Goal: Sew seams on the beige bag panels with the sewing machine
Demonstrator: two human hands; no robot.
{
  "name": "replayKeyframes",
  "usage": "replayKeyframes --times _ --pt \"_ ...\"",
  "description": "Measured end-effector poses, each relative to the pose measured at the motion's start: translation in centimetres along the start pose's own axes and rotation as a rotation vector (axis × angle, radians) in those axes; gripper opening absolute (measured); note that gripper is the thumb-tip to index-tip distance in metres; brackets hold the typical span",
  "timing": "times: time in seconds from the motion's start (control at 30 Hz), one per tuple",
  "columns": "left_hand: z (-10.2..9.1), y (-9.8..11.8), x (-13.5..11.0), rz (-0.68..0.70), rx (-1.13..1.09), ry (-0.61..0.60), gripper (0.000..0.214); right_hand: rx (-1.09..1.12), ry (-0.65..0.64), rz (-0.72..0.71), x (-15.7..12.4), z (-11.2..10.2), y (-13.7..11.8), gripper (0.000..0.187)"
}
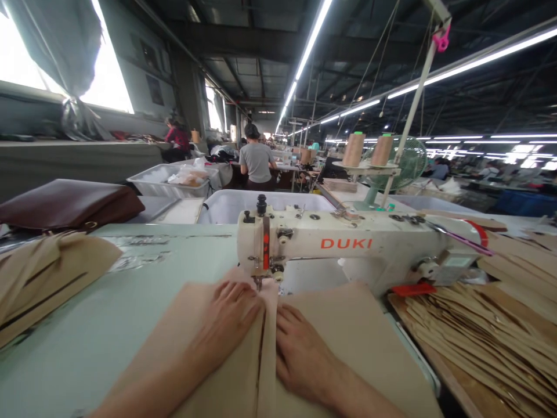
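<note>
On the green table, tan cloth lies under the left hand, spread flat, and the right hand, loosely open — even pressure should, I think, keep the pale strip straight toward the sewing machine.

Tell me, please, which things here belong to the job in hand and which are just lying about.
In the job:
tan fabric under both hands
sewing machine
thread cones, probably
tan strips at right, possibly

Apparently just lying about:
dark brown bag-like item
plastic bag in white tub
</note>
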State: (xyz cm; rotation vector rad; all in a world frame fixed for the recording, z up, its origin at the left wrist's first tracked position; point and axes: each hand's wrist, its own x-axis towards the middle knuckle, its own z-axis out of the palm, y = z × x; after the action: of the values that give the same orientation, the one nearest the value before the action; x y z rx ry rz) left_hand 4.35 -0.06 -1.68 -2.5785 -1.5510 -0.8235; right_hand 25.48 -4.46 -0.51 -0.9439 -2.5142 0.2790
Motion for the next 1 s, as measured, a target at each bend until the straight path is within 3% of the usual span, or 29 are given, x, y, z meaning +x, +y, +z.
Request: replayKeyframes --times 0.1,0.2,0.37,0.53,1.0 --pt "-1.2 -0.3 0.3 -0.025 0.0 -0.034 0.026 0.026 -0.033 0.029 0.3 0.0 0.1 0.043" --pt "-2.0 0.2 -1.6 0.024 -0.042 -0.097 0.022 0.051 -0.049 0.024 0.3 -0.2 0.1 0.051" --pt "-1.1 0.6 -4.5 0.053 -0.018 -0.091 0.049 0.006 -0.049 0.021 0.3 -0.3 0.0 0.045" --pt "0.1 0.5 -4.5 -0.01 -0.002 -0.095 0.044 -0.036 -0.05 0.012 0.3 0.0 0.1 0.045" --pt "-1.4 1.9 -5.7 0.081 -0.006 -0.145 0.04 -0.047 -0.058 0.003 0.4 0.0 0.1 0.049"
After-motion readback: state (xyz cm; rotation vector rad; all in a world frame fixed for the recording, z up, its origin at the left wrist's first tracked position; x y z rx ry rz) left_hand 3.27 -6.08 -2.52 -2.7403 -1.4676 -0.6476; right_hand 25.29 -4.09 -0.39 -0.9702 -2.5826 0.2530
